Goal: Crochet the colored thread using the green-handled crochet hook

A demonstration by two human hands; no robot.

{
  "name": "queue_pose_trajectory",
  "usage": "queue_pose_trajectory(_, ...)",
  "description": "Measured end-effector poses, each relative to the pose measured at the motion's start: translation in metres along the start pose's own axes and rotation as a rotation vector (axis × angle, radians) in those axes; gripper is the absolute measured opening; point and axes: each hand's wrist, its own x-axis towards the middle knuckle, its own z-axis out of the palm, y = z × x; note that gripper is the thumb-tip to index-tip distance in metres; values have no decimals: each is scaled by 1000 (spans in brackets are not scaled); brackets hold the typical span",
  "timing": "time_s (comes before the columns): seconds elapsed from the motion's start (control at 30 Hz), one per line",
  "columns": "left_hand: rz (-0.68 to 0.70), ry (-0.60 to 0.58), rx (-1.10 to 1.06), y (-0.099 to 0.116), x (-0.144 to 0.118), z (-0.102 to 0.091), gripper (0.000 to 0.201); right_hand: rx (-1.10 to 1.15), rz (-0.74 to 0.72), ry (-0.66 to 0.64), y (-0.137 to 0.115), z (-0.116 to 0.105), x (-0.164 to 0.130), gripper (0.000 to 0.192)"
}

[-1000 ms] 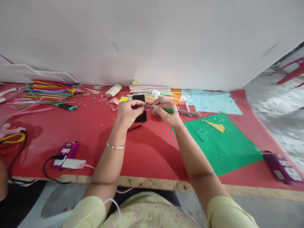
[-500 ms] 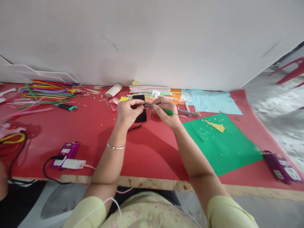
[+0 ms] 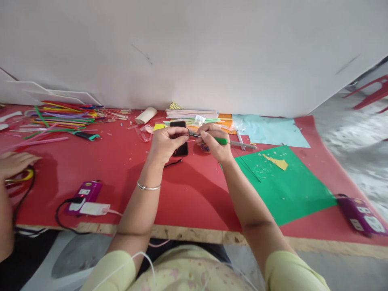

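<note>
Both my hands are raised over the red table, their fingertips close together. My left hand (image 3: 168,143) is closed in a pinch on the tip of something thin and dark; what exactly is hidden by the fingers. A slim tool with a green handle (image 3: 221,141) lies in the grip of my right hand (image 3: 216,143), its thin shaft pointing toward my left fingertips. A grey rod (image 3: 242,144) also runs by my right hand, passing behind its fingers. Beneath my left fingers lies a black phone (image 3: 181,150). A small coil of coloured strands (image 3: 205,148) shows below my right fingers.
At right lies a green sheet (image 3: 291,186) with a yellow scrap (image 3: 275,162); a blue sheet (image 3: 273,129) is behind it. Purple power strips (image 3: 87,194) sit left and right. Coloured sticks (image 3: 66,113) and a cardboard tube (image 3: 146,115) lie behind. Another person's hand (image 3: 18,163) rests far left.
My hands have shifted very slightly to the right, still close together. Another person's hand has come into view at the far left.
</note>
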Motion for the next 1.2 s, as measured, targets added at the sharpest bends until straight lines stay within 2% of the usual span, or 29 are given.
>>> queue_pose_trajectory(0.37,21,-12,60,1,-1,-2,26,117,56,-94,4,-7,0,35)
queue_pose_trajectory(0.63,87,18,170,2,-1,1,19,41,16,-151,-4,-12,4,37)
queue_pose_trajectory(1.2,103,30,165,2,-1,0,18,20,-9,-126,-7,-8,4,41)
